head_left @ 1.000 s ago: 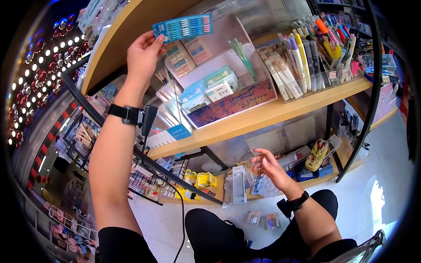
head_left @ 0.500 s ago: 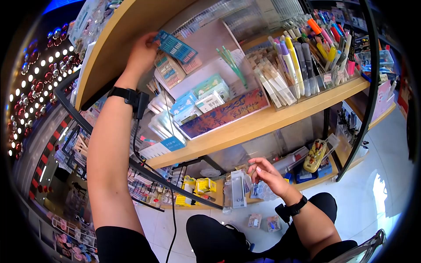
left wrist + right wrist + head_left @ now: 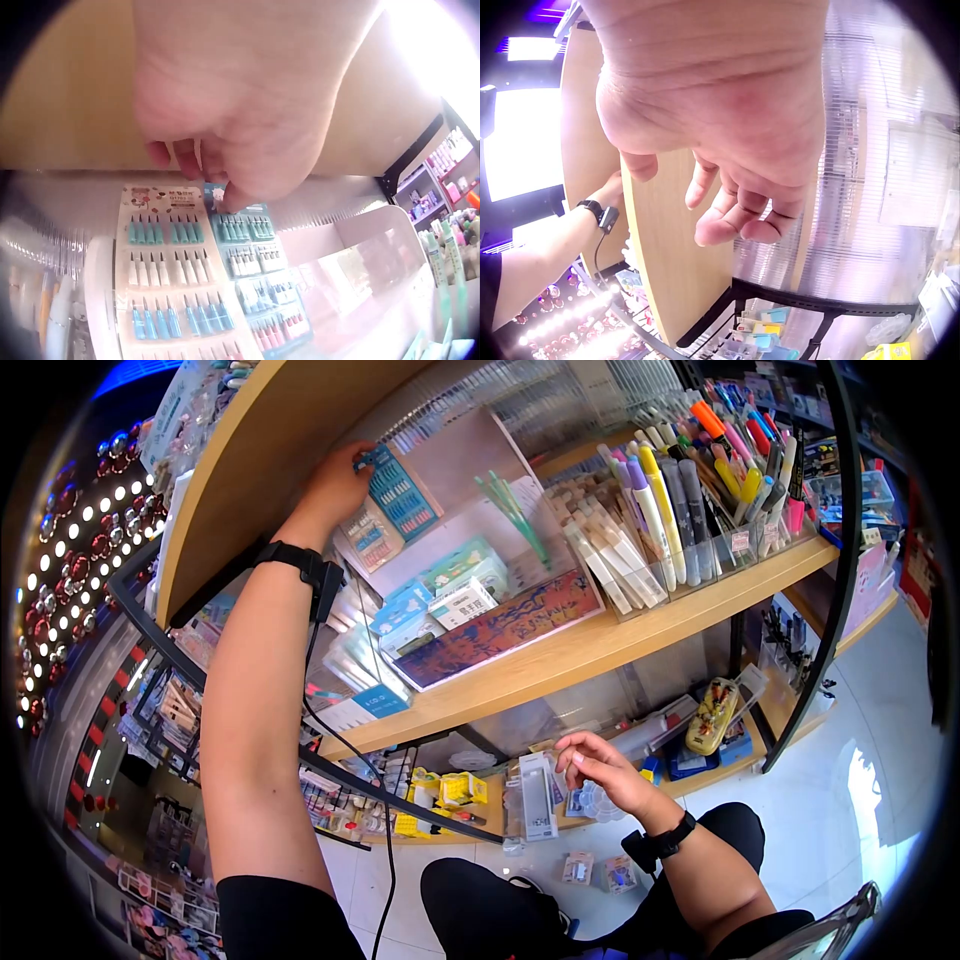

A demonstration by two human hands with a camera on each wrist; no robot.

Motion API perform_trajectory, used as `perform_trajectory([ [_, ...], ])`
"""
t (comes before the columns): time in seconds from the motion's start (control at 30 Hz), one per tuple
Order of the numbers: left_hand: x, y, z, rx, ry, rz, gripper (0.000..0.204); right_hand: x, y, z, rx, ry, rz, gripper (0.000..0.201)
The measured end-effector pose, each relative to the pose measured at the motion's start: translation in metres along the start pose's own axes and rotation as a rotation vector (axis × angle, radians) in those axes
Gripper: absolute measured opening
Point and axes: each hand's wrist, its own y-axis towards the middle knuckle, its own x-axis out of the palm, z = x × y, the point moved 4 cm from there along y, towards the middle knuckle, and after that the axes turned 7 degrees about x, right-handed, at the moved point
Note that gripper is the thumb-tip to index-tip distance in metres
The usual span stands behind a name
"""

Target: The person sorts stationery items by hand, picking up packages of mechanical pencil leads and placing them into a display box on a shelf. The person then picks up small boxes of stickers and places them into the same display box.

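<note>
My left hand pinches the top of a blue card carrying rows of small pointed tips, at the back of the display box on the upper shelf. In the left wrist view the blue card hangs beside a cream card with similar rows, its top edge under the thumb. My right hand is held in the air in front of the lower shelf with loosely bent fingers; the right wrist view shows the same hand holding nothing.
Boxes and green sticks stand in the display box. Markers fill a clear holder at the right. A black cable hangs from the left wrist. Below are a yellow case and two small packs on the floor.
My left hand has brought the blue card down and back into the display box, turning it from sideways to nearly upright. My right hand has shifted slightly downward.
</note>
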Motion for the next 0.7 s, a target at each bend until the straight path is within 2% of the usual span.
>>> perform_trajectory([
  [0.3,-0.001,-0.003,0.017,-0.048,0.198,0.004,0.04,-0.005,0.004,0.006,0.019,0.0,0.0,0.03],
  [0.37,0.002,-0.004,0.002,0.023,0.129,0.142,0.041,-0.007,0.005,0.009,0.017,0.011,0.01,0.03],
  [0.4,0.001,-0.008,0.004,0.023,0.127,0.14,0.041,-0.009,0.007,0.01,-0.002,0.03,0.042,0.027],
  [0.47,-0.013,-0.028,0.019,0.007,0.014,0.242,0.043,-0.015,0.009,0.014,-0.023,0.056,0.08,0.024],
  [0.53,-0.038,-0.06,0.064,0.052,-0.03,0.327,0.037,-0.022,0.011,0.018,-0.012,0.003,0.15,0.019],
  [0.6,-0.061,-0.108,0.143,0.039,-0.189,0.359,0.023,-0.022,0.011,0.013,-0.019,0.005,0.192,0.016],
  [0.63,-0.073,-0.132,0.191,0.101,-0.197,0.297,0.014,-0.022,0.011,0.014,0.004,-0.006,0.202,0.016],
  [0.7,-0.068,-0.174,0.25,0.385,-0.311,0.152,0.009,-0.024,0.01,0.015,0.041,-0.033,0.236,0.017],
])
